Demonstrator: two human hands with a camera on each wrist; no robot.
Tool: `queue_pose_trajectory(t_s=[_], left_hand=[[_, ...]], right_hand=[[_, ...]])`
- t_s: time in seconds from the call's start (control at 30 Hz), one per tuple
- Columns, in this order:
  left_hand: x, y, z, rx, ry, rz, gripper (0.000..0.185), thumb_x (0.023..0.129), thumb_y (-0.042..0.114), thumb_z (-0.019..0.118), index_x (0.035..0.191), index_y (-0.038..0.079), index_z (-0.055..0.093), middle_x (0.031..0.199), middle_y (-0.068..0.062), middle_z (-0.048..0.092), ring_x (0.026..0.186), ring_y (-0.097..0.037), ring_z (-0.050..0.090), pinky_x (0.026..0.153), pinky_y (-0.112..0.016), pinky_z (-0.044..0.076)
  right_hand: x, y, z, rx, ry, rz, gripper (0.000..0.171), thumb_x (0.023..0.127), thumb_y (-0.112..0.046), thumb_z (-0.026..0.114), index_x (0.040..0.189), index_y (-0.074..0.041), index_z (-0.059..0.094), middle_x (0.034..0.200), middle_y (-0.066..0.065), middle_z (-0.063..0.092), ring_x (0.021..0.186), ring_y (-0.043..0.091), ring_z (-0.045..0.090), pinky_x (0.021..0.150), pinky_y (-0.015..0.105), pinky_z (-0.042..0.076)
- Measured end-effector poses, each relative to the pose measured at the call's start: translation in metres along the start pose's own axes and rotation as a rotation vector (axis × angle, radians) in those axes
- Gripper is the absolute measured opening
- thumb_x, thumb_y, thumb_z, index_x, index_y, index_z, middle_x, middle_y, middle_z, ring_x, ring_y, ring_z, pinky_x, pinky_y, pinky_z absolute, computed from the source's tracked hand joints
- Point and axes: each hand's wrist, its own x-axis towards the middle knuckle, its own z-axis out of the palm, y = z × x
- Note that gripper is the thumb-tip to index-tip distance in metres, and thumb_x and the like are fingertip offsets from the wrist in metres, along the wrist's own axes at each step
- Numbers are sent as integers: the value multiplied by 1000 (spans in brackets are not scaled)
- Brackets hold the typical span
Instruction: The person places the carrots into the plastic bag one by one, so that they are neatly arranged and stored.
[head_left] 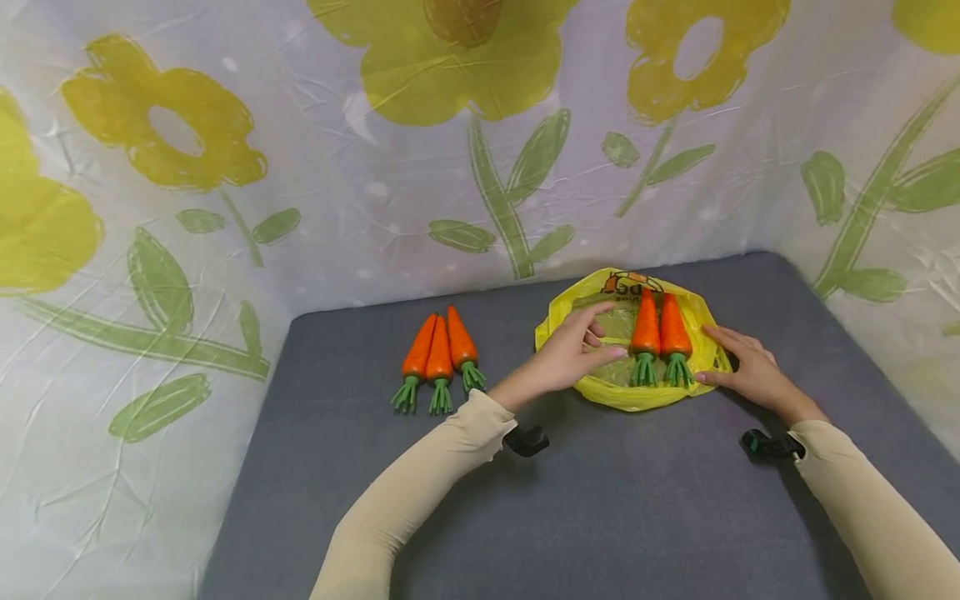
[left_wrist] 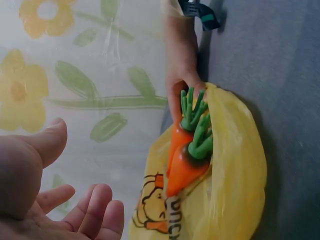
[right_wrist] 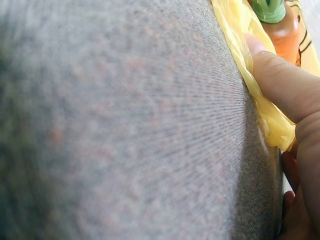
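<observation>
Yellow plastic bag (head_left: 628, 399) contains two orange, tapered, green-topped carrots (head_left: 647, 329); three same carrots (head_left: 439, 354) lie outside — right hand (head_left: 753, 372) pinches the bag, left hand (head_left: 567, 354) grasps nothing.

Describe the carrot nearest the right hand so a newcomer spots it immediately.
On the grey table, right of three loose carrots, sits an open yellow bag. Inside, side by side, lie the left carrot and the wanted carrot. The wanted one is on the right, nearer the right hand.
</observation>
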Motion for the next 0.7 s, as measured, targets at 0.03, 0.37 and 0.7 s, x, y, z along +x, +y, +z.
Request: queue_pose_trajectory(t_s=[0.03, 0.37, 0.7], left_hand=[[-4, 0, -3, 11, 4, 12, 69, 96, 34, 65, 155, 19, 31, 126, -14, 52, 103, -15, 54, 90, -23, 49], [-51, -7, -34, 42, 87, 51, 68, 96, 29, 67, 154, 20, 33, 119, -11, 51, 105, -23, 55, 95, -39, 50], [-98, -50, -59, 107, 222, 37, 68, 94, 30, 69, 152, 22, 36, 120, -12, 52, 109, -28, 54, 94, -38, 48]], right_hand=[[0, 0, 0, 0, 2, 1, 95, 86, -41, 76, 158, -10, 23, 157, 31, 25, 139, 57, 19, 104, 74, 10], [0, 1, 1, 4, 6, -13, 95, 86, -40, 76, 158, -10, 23, 157, 32, 25, 139, 57, 19, 103, 74, 10], [1, 1, 1, -9, -5, 3, 96, 85, -41, 76, 158, -9, 23, 157, 31, 26, 139, 57, 19, 104, 73, 12]])
